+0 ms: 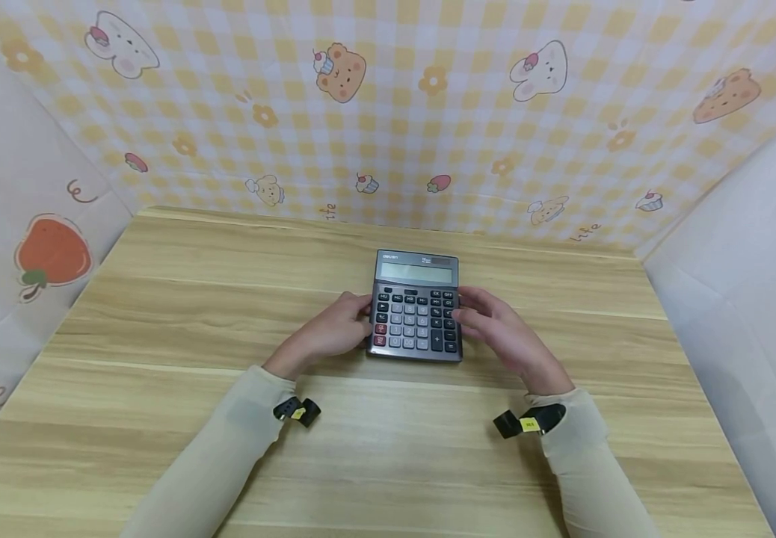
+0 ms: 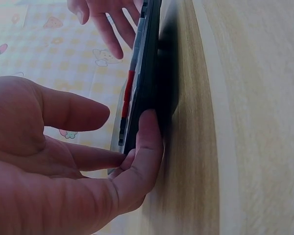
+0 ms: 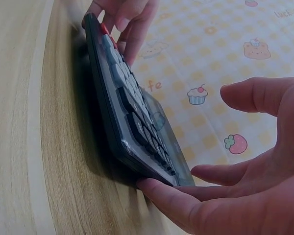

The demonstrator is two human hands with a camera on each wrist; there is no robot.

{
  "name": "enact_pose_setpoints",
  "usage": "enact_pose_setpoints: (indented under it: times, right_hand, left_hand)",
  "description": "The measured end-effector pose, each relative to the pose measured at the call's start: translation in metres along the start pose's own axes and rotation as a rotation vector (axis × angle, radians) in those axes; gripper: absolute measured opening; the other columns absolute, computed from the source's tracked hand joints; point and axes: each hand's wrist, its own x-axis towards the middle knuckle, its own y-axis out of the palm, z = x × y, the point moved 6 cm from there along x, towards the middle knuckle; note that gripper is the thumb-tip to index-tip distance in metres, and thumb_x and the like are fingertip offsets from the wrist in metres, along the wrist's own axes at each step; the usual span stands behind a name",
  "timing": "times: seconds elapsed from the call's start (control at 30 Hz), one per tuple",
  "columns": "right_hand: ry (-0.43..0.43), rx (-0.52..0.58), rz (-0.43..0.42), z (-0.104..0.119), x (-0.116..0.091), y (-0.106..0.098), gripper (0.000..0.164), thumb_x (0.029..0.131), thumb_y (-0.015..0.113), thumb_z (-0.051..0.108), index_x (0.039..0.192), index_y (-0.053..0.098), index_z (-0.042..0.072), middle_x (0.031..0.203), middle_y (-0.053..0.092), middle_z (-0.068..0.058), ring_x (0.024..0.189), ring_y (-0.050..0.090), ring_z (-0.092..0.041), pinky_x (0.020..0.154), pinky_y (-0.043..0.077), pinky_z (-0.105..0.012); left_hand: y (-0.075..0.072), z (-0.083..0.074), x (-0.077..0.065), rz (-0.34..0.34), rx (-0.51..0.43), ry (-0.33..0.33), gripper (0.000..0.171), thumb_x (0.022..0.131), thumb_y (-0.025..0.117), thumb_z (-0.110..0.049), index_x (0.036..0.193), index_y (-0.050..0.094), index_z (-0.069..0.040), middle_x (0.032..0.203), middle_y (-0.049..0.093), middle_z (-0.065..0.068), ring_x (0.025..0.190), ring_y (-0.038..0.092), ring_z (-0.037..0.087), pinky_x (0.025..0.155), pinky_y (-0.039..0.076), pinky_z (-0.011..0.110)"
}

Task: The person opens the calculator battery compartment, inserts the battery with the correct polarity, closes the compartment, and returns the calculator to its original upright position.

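Note:
A dark grey desk calculator [image 1: 416, 306] lies face up on the wood-grain table, its display at the far end. At its left edge is my left hand [image 1: 342, 327]. In the left wrist view, this hand's fingers [image 2: 146, 161] bend against the calculator's side and lower edge, while the thumb stands off from the keys. My right hand [image 1: 499, 329] is at the opposite edge. Its fingertips touch that side near the lower corner in the right wrist view, and the thumb [image 3: 257, 95] is held away, apart from the calculator. The red keys [image 1: 380, 335] are on the left side.
The wood-grain table [image 1: 226, 441] spreads around the calculator. Behind it hangs a yellow checked cloth [image 1: 388, 142] with cartoon prints. Pale cloth walls stand at the left [image 1: 25, 172] and right [image 1: 751, 246]. Each wrist wears a black strap with a small camera.

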Motion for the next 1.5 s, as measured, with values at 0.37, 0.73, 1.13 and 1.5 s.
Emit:
enact_pose_setpoints:
  times: [0.37,0.73,1.13,1.5]
  right_hand:
    - [0.001,-0.128,-0.010,0.0000,0.0000,0.0021,0.075,0.111,0.062,0.025,0.171,0.028,-0.003,0.175,0.030,-0.027,0.159,0.036,-0.045,0.125,0.037,-0.056]
    - [0.004,-0.137,0.011,-0.0004,0.0007,0.0034,0.073,0.111,0.063,0.023,0.171,0.029,-0.003,0.173,0.033,-0.029,0.156,0.041,-0.046,0.121,0.044,-0.053]
    - [0.027,-0.200,-0.005,-0.0015,-0.0010,0.0019,0.071,0.110,0.064,0.028,0.171,0.035,0.004,0.175,0.034,-0.023,0.158,0.038,-0.044,0.123,0.037,-0.061]
    - [0.013,-0.182,-0.019,-0.0009,0.0002,0.0002,0.073,0.110,0.066,0.030,0.171,0.035,0.005,0.176,0.033,-0.023,0.162,0.030,-0.045,0.126,0.030,-0.064]
  left_hand:
    - [0.0003,-0.0003,-0.0007,0.005,0.020,-0.015,0.065,0.102,0.057,-0.003,0.162,0.041,0.013,0.136,0.053,0.025,0.113,0.053,0.032,0.099,0.049,0.044]
    - [0.0025,-0.0025,-0.0030,-0.015,0.140,-0.021,0.074,0.101,0.078,-0.015,0.161,0.044,0.012,0.125,0.053,0.021,0.095,0.056,0.027,0.082,0.050,0.037]
    - [0.0066,-0.0043,-0.0035,-0.049,0.235,-0.057,0.085,0.101,0.080,-0.024,0.164,0.038,0.013,0.141,0.051,0.026,0.108,0.060,0.031,0.099,0.055,0.047]
    - [0.0047,-0.0045,-0.0008,-0.075,0.188,-0.037,0.077,0.107,0.070,-0.025,0.163,0.036,0.016,0.143,0.052,0.027,0.111,0.059,0.032,0.101,0.053,0.047]
